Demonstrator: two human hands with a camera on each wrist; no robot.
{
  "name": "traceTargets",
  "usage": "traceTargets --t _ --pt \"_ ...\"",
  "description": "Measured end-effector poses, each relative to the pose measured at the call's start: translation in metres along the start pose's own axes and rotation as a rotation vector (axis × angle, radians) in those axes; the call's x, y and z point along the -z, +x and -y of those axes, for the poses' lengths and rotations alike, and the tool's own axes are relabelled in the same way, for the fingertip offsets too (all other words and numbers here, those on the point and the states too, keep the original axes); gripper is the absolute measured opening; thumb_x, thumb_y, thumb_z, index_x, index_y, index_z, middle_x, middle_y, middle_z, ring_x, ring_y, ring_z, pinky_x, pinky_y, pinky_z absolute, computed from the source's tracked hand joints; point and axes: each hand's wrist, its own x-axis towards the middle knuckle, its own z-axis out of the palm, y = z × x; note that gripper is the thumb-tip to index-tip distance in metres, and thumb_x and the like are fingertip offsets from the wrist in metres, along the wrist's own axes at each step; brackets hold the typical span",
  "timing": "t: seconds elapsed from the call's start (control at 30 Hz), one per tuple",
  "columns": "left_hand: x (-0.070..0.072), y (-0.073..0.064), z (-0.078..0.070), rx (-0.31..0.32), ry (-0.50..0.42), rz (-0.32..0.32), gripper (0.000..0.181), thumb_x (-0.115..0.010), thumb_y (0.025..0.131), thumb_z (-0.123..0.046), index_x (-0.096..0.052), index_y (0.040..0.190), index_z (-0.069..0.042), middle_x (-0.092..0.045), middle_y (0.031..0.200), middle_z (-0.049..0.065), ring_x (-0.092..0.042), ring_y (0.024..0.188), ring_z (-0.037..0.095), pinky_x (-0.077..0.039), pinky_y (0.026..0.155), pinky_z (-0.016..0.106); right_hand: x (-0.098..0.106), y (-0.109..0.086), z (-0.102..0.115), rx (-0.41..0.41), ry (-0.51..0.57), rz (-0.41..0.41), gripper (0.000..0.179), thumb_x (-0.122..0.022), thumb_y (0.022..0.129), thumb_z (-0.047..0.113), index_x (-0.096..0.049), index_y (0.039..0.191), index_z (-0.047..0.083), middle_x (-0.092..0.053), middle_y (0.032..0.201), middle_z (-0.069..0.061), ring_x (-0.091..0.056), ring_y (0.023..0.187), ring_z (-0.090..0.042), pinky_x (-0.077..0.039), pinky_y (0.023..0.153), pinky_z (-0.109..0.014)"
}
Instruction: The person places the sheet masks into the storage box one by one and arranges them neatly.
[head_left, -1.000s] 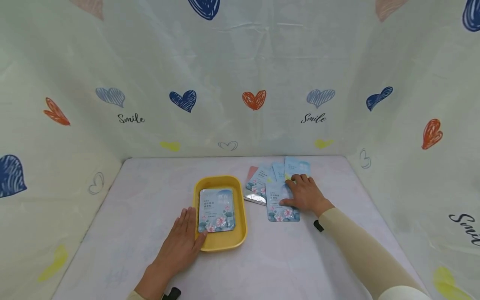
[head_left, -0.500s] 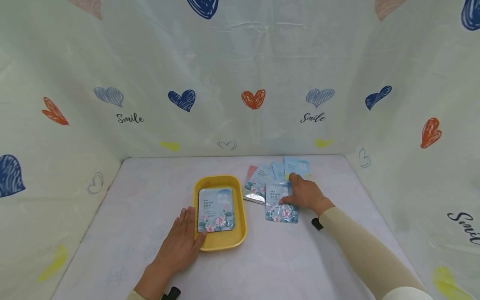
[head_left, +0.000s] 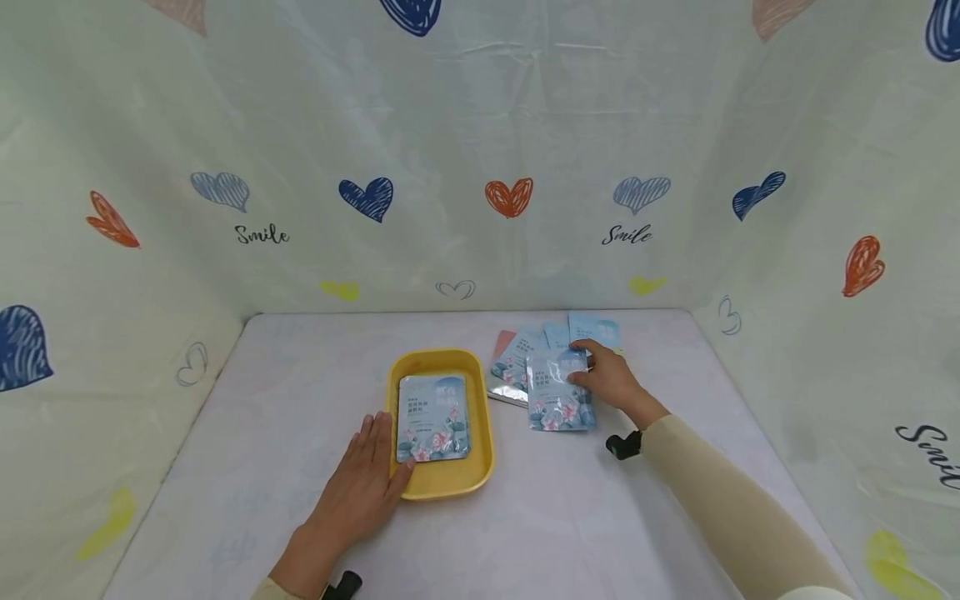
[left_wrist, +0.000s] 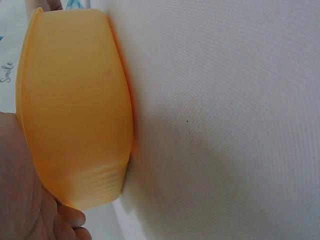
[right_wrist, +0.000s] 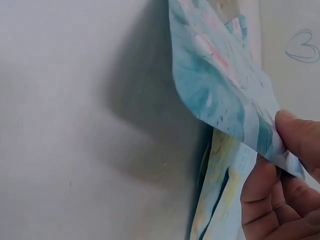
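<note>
My right hand (head_left: 617,382) pinches a light blue sheet mask packet (head_left: 558,404) with pink flowers by its right side. In the right wrist view, thumb and fingers (right_wrist: 260,187) clasp the edge of this packet (right_wrist: 215,85), which is tilted above the table and casts a shadow. My left hand (head_left: 356,483) rests with straight fingers along the left side of a yellow tray (head_left: 442,483), thumb at its rim. The left wrist view has the tray's outer wall (left_wrist: 75,110) beside the palm (left_wrist: 17,180). A similar packet (head_left: 432,425) lies flat inside the tray.
Behind the held packet, several overlapping packets (head_left: 517,362) lie at the back right, one showing a silver edge and one a pink corner. The white table (head_left: 525,533) meets a heart-printed curtain (head_left: 480,125) at the back and sides.
The right hand's fingers have closed on the front packet, and its near edge has lifted and shifted slightly back. The left hand and tray have stayed put.
</note>
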Motion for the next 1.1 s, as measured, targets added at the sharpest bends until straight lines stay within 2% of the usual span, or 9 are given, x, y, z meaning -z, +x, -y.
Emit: traceTargets --t 0.1,0.27,0.37,0.47,0.63,0.73,0.9,1.1 --pt "0.0 0.0 0.0 0.008 0.003 0.009 0.089 -0.051 0.11 -0.047 -0.007 0.166 0.006 -0.017 0.174 0.026 -0.012 0.163 0.043 -0.021 0.13 0.058 0.0 0.001 -0.004 -0.016 0.124 0.031 0.058 -0.073 0.099 0.016 -0.051 0.152 0.01 -0.067 0.123 -0.024 -0.067 0.094 -0.028 -0.058 0.077 -0.037" --pt "-0.001 0.0 0.0 0.015 0.002 0.007 0.09 -0.052 0.109 -0.047 -0.007 0.166 0.006 -0.018 0.173 0.027 -0.012 0.163 0.043 -0.022 0.13 0.058 0.0 0.0 -0.008 -0.05 0.324 0.078 0.051 -0.07 0.1 0.009 -0.051 0.147 0.008 -0.067 0.114 -0.021 -0.066 0.083 -0.024 -0.063 0.067 -0.039" --pt "0.0 0.0 0.0 0.018 0.0 0.007 0.09 -0.052 0.109 -0.047 -0.007 0.166 0.006 -0.018 0.173 0.027 -0.012 0.163 0.043 -0.022 0.13 0.058 -0.004 0.0 -0.008 -0.087 0.323 0.03 0.044 -0.072 0.099 0.009 -0.056 0.14 0.006 -0.063 0.107 -0.018 -0.065 0.082 -0.023 -0.064 0.067 -0.038" --pt "0.0 0.0 0.0 0.025 -0.004 0.013 0.09 -0.052 0.109 -0.047 -0.006 0.166 0.006 -0.017 0.174 0.026 -0.011 0.163 0.043 -0.021 0.13 0.058 -0.008 -0.001 -0.008 -0.111 0.304 -0.019 0.041 -0.073 0.099 0.011 -0.059 0.137 0.005 -0.06 0.107 -0.019 -0.064 0.083 -0.023 -0.063 0.068 -0.035" --pt "0.0 0.0 -0.001 0.034 -0.013 0.022 0.09 -0.051 0.109 -0.047 -0.005 0.167 0.005 -0.015 0.174 0.026 -0.009 0.163 0.043 -0.02 0.13 0.058 -0.015 -0.002 -0.008 -0.134 0.321 -0.03 0.043 -0.071 0.101 0.012 -0.056 0.141 0.005 -0.06 0.13 -0.024 -0.061 0.09 -0.024 -0.059 0.07 -0.033" --pt "0.0 0.0 -0.001 0.035 -0.015 0.024 0.09 -0.051 0.109 -0.047 -0.005 0.167 0.005 -0.014 0.174 0.026 -0.009 0.163 0.043 -0.02 0.13 0.058 -0.018 -0.003 -0.007 -0.141 0.35 -0.019 0.044 -0.07 0.101 0.012 -0.055 0.143 0.006 -0.059 0.136 -0.024 -0.061 0.09 -0.022 -0.058 0.068 -0.033" --pt "0.001 0.0 -0.002 0.034 -0.015 0.025 0.09 -0.051 0.109 -0.047 -0.006 0.167 0.005 -0.014 0.174 0.026 -0.009 0.163 0.043 -0.02 0.13 0.058 -0.019 -0.005 -0.009 -0.125 0.421 -0.014 0.045 -0.069 0.102 0.011 -0.055 0.144 0.004 -0.065 0.128 -0.022 -0.064 0.082 -0.018 -0.058 0.064 -0.035" --pt "0.001 0.0 -0.002 0.033 -0.012 0.02 0.09 -0.052 0.109 -0.047 -0.006 0.166 0.005 -0.016 0.174 0.026 -0.01 0.163 0.042 -0.021 0.13 0.058 -0.017 -0.007 -0.012 -0.112 0.52 -0.022 0.046 -0.068 0.103 0.009 -0.053 0.146 0.002 -0.067 0.112 -0.016 -0.064 0.082 -0.015 -0.058 0.065 -0.035"
